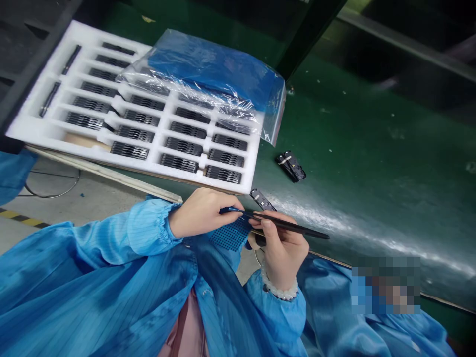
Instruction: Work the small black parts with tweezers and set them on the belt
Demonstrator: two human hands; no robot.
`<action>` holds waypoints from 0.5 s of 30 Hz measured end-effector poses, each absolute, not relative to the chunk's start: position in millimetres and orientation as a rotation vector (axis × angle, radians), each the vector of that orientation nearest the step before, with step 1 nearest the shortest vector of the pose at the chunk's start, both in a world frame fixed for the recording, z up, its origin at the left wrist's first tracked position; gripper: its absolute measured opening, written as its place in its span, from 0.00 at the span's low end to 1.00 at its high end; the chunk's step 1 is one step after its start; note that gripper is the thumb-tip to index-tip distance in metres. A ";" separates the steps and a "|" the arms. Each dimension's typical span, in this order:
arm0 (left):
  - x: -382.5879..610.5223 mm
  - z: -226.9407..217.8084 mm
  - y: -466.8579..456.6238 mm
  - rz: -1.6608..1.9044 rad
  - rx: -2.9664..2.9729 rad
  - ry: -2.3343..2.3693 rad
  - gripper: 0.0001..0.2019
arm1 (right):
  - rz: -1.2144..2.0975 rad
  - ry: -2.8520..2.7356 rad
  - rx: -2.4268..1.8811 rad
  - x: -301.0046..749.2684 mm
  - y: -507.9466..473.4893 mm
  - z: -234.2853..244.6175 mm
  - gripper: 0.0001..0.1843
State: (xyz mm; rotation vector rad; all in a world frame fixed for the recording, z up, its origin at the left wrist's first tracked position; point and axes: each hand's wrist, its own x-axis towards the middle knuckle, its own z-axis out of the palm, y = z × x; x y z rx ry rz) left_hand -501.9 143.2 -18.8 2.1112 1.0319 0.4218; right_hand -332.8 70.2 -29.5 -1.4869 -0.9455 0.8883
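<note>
My left hand (203, 212) is closed in a pinch on a blue sheet (232, 233) covered with rows of tiny dark dots, held just off the near edge of the green belt. My right hand (280, 245) grips black tweezers (293, 227) whose tips meet the sheet's top edge beside my left fingers. A small black part (262, 199) lies on the belt edge just above both hands. Both sleeves are blue, and a pale bead bracelet sits on my right wrist.
A white foam tray (52, 131) with several slots of black parts lies at upper left, partly under a clear blue plastic bag (215, 74). Another black part (290, 165) rests on the green belt (372, 148). A dark post stands at the top.
</note>
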 end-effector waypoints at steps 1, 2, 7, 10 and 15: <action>-501.8 -19.3 143.0 0.435 2.115 1.031 0.07 | 0.898 -0.938 -1.492 -333.0 70.8 -29.2 0.07; -501.7 -19.6 142.9 0.446 2.117 1.030 0.07 | 0.904 -0.932 -1.500 -333.1 71.3 -29.0 0.08; -500.2 -19.2 143.6 0.470 2.119 1.018 0.07 | 0.904 -0.921 -1.506 -333.2 72.9 -28.3 0.08; -499.8 -18.8 144.0 0.486 2.120 1.012 0.07 | 0.908 -0.923 -1.504 -333.2 73.4 -27.3 0.08; -499.8 -18.6 143.5 0.482 2.115 1.010 0.07 | 0.922 -0.927 -1.520 -333.0 73.3 -26.2 0.07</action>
